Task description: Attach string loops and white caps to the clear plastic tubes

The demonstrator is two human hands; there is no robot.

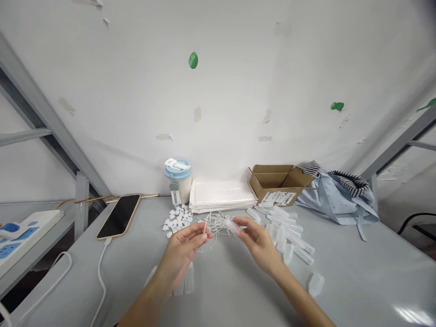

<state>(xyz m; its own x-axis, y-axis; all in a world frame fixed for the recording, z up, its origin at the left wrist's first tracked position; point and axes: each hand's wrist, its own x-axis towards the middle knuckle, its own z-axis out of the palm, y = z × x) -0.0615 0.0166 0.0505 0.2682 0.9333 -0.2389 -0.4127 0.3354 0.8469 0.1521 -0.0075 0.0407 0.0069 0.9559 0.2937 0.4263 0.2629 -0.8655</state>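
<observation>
My left hand (189,247) pinches a thin white strip (205,223) that stands up from its fingertips. In the fingertips of my right hand (257,240) is a small translucent white piece (232,226), slightly blurred. Between and behind the hands lies a loose pile of thin white strips (218,221). Small white caps (177,219) are heaped at the left of it. Many clear plastic tubes (289,229) are scattered to the right, and more tubes (189,279) lie partly hidden beside my left forearm.
A blue-lidded cup (180,181), a stack of white packets (223,195), an open cardboard box (277,181) and a light blue cloth bag (334,195) line the wall. A phone (119,217) with a white cable (99,277) and a power strip (27,236) are on the left.
</observation>
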